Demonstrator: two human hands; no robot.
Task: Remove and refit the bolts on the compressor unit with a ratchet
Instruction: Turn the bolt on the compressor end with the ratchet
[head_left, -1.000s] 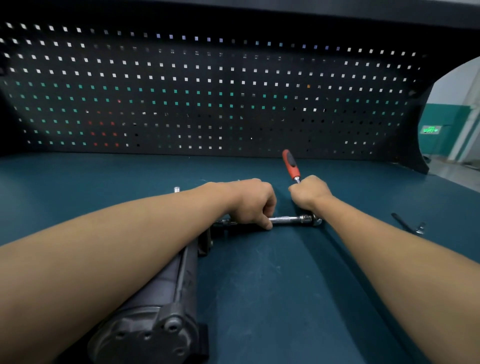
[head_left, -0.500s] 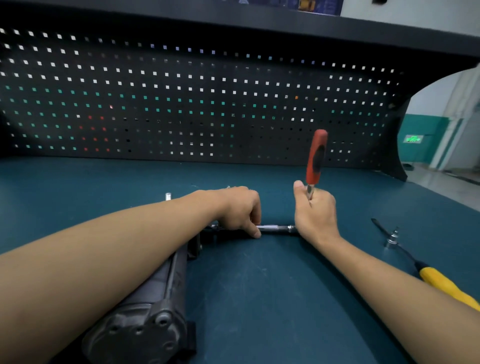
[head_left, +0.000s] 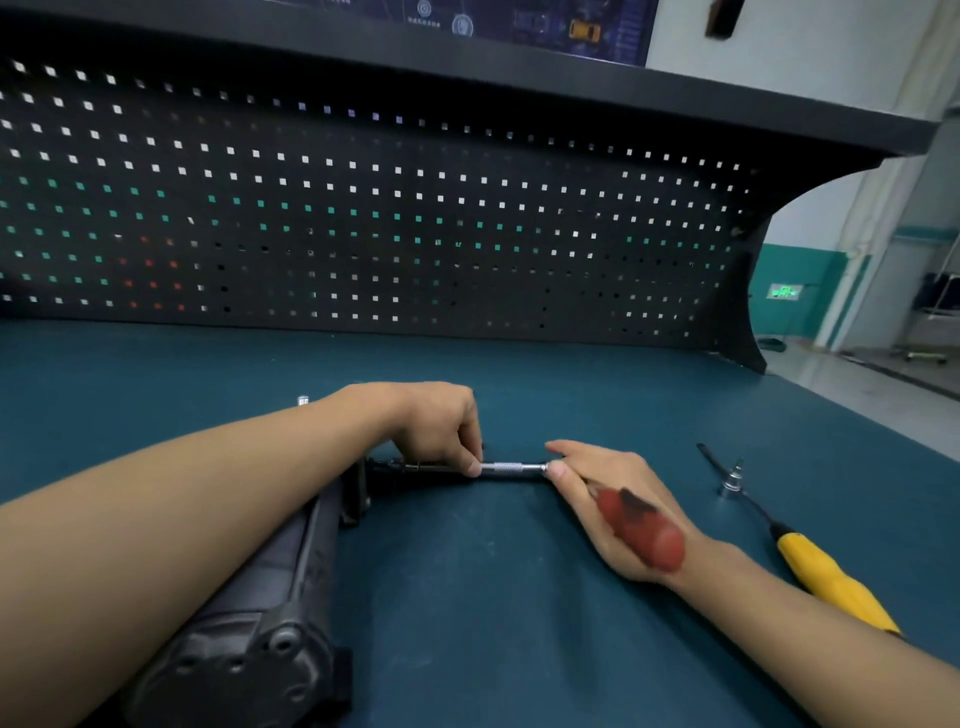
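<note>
The dark compressor unit (head_left: 270, 592) lies on the teal bench, its length running away from me under my left forearm. A silver extension bar (head_left: 511, 467) sticks out to the right from the unit's far end. My left hand (head_left: 436, 423) pinches the bar near the unit. My right hand (head_left: 615, 506) grips the ratchet at the bar's right end. The ratchet's red and black handle (head_left: 641, 530) points back toward me, blurred, over the back of that hand. The bolt itself is hidden.
A yellow-handled tool (head_left: 826, 582) with a socket (head_left: 732, 480) on its shaft lies to the right of my right arm. A small silver piece (head_left: 303, 400) stands on the bench behind my left arm. A black pegboard (head_left: 363, 218) closes off the back.
The ratchet handle has swung from pointing away from me, through upright, to pointing toward me. My right hand turned with it. My left hand stayed on the bar. The camera tilted up.
</note>
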